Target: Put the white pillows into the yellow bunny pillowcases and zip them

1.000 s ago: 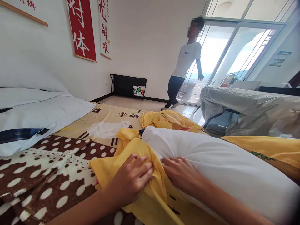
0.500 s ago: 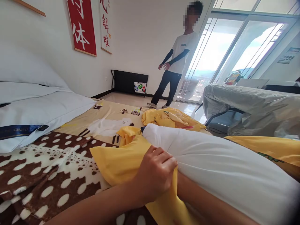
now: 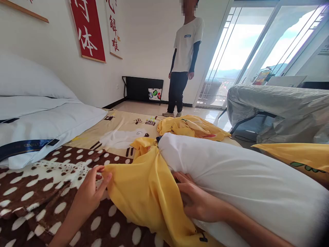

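Note:
A yellow pillowcase (image 3: 136,188) is drawn over part of a plump white pillow (image 3: 231,164), which lies on the bed. My left hand (image 3: 89,190) pinches the pillowcase's left corner between thumb and fingers. At the cloth's right edge, my right hand (image 3: 199,200) curls against the pillow with its fingers bent around the yellow fabric. Some of the right fingers and the thumb are hidden by cloth. A dark blue bit shows at the pillow's far end.
Brown dotted blanket (image 3: 59,206) covers the bed. White packed bedding (image 3: 46,120) lies left, crumpled yellow cloth (image 3: 192,127) beyond the pillow, more yellow fabric (image 3: 298,154) right. A person (image 3: 185,51) stands beyond the bed. A plastic-covered piece of furniture (image 3: 277,103) stands right.
My left hand has let go of the bunched cloth over my right forearm and moved left to the corner. My right hand has come into view. The standing person has shifted left, arms lowered.

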The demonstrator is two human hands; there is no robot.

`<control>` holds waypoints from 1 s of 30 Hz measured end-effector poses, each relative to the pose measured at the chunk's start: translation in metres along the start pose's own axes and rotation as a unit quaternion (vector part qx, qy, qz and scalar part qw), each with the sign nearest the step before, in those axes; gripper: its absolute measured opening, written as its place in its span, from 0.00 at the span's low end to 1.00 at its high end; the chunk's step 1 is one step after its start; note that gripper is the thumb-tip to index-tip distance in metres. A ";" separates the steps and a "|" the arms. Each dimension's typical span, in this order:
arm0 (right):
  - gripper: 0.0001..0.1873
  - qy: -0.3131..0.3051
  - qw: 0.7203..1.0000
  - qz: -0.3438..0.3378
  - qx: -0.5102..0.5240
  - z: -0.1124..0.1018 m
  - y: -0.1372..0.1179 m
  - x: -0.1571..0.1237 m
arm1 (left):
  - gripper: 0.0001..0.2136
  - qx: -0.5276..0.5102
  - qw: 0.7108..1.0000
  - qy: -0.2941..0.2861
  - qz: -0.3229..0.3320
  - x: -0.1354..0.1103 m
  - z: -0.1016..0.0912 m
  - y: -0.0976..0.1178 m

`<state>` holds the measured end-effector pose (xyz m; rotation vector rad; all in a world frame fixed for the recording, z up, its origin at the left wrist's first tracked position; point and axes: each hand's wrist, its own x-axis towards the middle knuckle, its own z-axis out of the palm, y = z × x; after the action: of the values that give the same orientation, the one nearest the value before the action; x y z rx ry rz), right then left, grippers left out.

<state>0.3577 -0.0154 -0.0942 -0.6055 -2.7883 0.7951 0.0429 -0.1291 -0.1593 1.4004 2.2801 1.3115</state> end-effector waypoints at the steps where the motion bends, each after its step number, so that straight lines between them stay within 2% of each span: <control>1: 0.21 -0.007 0.997 0.021 0.078 -0.003 -0.002 0.000 | 0.25 -0.038 0.995 -0.053 -0.070 0.000 0.001 -0.008; 2: 0.24 -0.006 0.986 0.046 0.161 -0.005 -0.003 -0.001 | 0.27 -0.091 0.979 -0.129 -0.131 -0.003 0.004 -0.012; 3: 0.26 0.004 0.968 0.073 0.240 -0.006 -0.004 -0.001 | 0.29 -0.158 0.946 -0.212 -0.188 -0.007 0.009 -0.011; 4: 0.27 0.023 0.948 0.093 0.303 -0.005 -0.004 -0.001 | 0.29 -0.230 0.900 -0.279 -0.241 -0.013 0.016 -0.007; 5: 0.26 0.047 0.929 0.105 0.353 -0.004 -0.004 -0.001 | 0.29 -0.302 0.851 -0.322 -0.285 -0.019 0.023 0.001; 6: 0.25 0.071 0.912 0.109 0.388 -0.002 -0.005 -0.002 | 0.27 -0.370 0.810 -0.331 -0.313 -0.023 0.031 0.011; 7: 0.24 0.092 0.900 0.111 0.411 0.000 -0.005 -0.002 | 0.25 -0.430 0.783 -0.312 -0.324 -0.026 0.038 0.022; 8: 0.22 0.106 0.892 0.115 0.423 0.002 -0.006 -0.003 | 0.23 -0.477 0.770 -0.278 -0.321 -0.024 0.045 0.034; 10: 0.22 0.122 0.883 0.142 0.431 0.004 -0.011 -0.007 | 0.23 -0.530 0.770 -0.199 -0.293 -0.011 0.058 0.055; 12: 0.25 0.127 0.876 0.184 0.428 0.003 -0.019 -0.013 | 0.22 -0.547 0.790 -0.120 -0.248 0.015 0.068 0.072; 14: 0.28 0.107 0.883 0.207 0.407 -0.001 -0.028 -0.021 | 0.19 -0.552 0.806 -0.067 -0.203 0.045 0.077 0.084; 17: 0.32 0.061 0.915 0.215 0.337 -0.011 -0.039 -0.034 | 0.16 -0.561 0.810 -0.035 -0.169 0.083 0.087 0.096; 19: 0.33 0.082 0.922 0.243 0.289 -0.020 -0.044 -0.044 | 0.15 -0.571 0.804 -0.019 -0.166 0.098 0.091 0.099; 22: 0.30 0.137 0.913 0.302 0.238 -0.034 -0.047 -0.061 | 0.14 -0.584 0.792 0.005 -0.179 0.104 0.090 0.091; 24: 0.27 0.137 0.912 0.330 0.201 -0.041 -0.047 -0.071 | 0.14 -0.586 0.787 0.006 -0.196 0.100 0.088 0.079; 27: 0.27 0.074 0.926 0.352 0.116 -0.046 -0.046 -0.074 | 0.15 -0.582 0.785 -0.008 -0.214 0.088 0.085 0.060; 29: 0.25 0.022 0.938 0.343 0.038 -0.049 -0.046 -0.063 | 0.17 -0.579 0.786 -0.002 -0.218 0.078 0.084 0.052; 30: 0.24 0.018 0.944 0.331 -0.012 -0.052 -0.047 -0.053 | 0.18 -0.577 0.787 0.009 -0.219 0.074 0.084 0.049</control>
<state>0.4040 -0.0501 -0.0289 -1.5849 -2.5541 0.8337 0.0785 -0.0127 -0.1517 0.3793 1.1279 1.9322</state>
